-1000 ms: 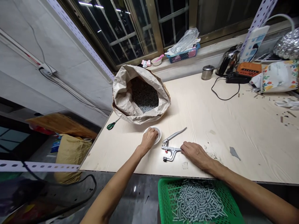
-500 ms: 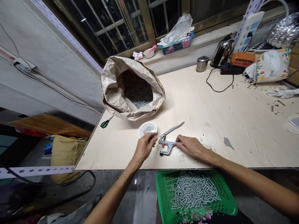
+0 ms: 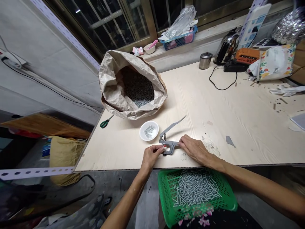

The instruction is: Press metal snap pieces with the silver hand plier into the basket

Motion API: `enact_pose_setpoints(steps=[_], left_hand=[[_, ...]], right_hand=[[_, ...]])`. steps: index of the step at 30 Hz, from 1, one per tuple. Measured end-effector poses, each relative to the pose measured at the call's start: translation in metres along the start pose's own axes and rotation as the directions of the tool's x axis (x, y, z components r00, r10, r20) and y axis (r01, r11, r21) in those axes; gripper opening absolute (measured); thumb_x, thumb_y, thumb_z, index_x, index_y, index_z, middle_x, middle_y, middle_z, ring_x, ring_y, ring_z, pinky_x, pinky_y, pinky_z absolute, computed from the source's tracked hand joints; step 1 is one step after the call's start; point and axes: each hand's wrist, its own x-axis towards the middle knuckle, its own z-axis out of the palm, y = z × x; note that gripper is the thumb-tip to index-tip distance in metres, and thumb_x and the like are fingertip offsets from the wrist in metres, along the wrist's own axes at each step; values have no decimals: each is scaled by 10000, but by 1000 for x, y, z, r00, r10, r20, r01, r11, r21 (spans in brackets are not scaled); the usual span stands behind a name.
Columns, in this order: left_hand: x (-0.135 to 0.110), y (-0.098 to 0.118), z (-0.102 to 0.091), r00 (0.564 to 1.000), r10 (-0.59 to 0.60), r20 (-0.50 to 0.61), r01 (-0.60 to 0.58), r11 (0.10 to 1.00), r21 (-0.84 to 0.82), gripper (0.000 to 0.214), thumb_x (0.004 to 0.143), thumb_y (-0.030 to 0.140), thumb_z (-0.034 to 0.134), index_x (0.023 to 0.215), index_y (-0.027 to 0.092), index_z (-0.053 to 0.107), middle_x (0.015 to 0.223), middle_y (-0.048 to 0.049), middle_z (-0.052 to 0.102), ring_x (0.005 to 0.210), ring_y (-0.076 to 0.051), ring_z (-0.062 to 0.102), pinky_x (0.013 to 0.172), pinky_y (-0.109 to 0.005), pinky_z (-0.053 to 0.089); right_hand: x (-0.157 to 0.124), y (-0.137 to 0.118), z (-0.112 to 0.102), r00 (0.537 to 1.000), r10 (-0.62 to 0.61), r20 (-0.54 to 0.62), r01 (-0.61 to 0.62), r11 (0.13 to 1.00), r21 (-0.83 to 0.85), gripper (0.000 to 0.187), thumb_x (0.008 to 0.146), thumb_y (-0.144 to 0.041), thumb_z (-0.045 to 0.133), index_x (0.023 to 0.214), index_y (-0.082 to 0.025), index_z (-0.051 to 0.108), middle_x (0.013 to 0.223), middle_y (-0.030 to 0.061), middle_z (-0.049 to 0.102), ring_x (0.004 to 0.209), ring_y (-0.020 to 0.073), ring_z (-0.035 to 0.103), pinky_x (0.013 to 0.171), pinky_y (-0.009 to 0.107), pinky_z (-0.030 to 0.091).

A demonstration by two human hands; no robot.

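Observation:
A pair of grey snap pliers (image 3: 171, 143) with a spring and a red tip rests on the wooden tabletop, its upper handle raised. My right hand (image 3: 194, 149) is closed around the end of the lower handle. My left hand (image 3: 152, 156) pinches at the jaw beside the red tip; what its fingertips hold is too small to make out. Just behind my left hand stands a white bowl (image 3: 142, 135) with small metal pieces (image 3: 149, 131) in it. Below the table edge, a green basket (image 3: 164, 203) on the lap holds many short metal pins (image 3: 196, 187).
A large paper sack (image 3: 111, 79) of small metal parts stands open behind the bowl. Green-handled scissors (image 3: 104, 123) lie at the left edge. Farther back are a metal canister (image 3: 205, 61), a kettle (image 3: 226, 47) and a black cord (image 3: 221, 89). A grey scrap (image 3: 230, 142) lies right.
My left hand has moved from beside the bowl to the jaw of the snap pliers. My right hand stays on the lower handle. The camera view has shifted slightly.

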Motion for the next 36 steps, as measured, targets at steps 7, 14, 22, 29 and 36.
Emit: enact_pose_setpoints(steps=[7, 14, 22, 29, 36], left_hand=[[-1, -2, 4, 998, -1, -57, 7, 995, 99, 363, 611, 446, 717, 742, 108, 713, 665, -60, 694, 610, -154, 586, 601, -257, 434], [11, 7, 0, 992, -99, 82, 71, 954, 291, 285, 630, 409, 654, 600, 126, 649, 447, 35, 516, 444, -84, 417, 479, -222, 311], [12, 20, -5, 899, -348, 265, 233, 894, 383, 291, 621, 387, 674, 498, 153, 554, 407, 38, 494, 401, -79, 404, 467, -231, 330], [7, 12, -5, 887, -367, 281, 227, 875, 427, 366, 602, 455, 694, 478, 160, 515, 386, 40, 463, 385, -68, 356, 445, -226, 261], [0, 13, 0, 902, -359, 241, 255, 892, 373, 410, 542, 522, 710, 500, 160, 523, 386, 52, 445, 390, -61, 335, 436, -222, 250]], right_hand=[[-1, 3, 6, 997, -51, -51, 50, 999, -17, 217, 981, -312, 345, 900, -198, 511, 879, 44, 624, 716, 156, 564, 557, 274, 307], [4, 7, 10, 999, -38, 4, 38, 992, -118, 232, 978, -317, 383, 874, -188, 545, 850, 37, 630, 684, 160, 550, 555, 287, 292], [-3, 6, 5, 973, -227, -53, 209, 951, -228, 162, 912, -325, 532, 966, -185, 592, 1044, 88, 614, 951, 241, 535, 759, 351, 398], [21, 30, -16, 946, -299, 123, 319, 926, -203, 955, 668, -676, 681, 1403, -163, 350, 1509, 211, 219, 1377, 404, 141, 1047, 599, 207], [31, 33, -26, 922, -351, 165, 378, 907, -186, 928, 599, -661, 722, 1327, -160, 437, 1305, 170, 488, 1198, 382, 389, 945, 535, 332]])
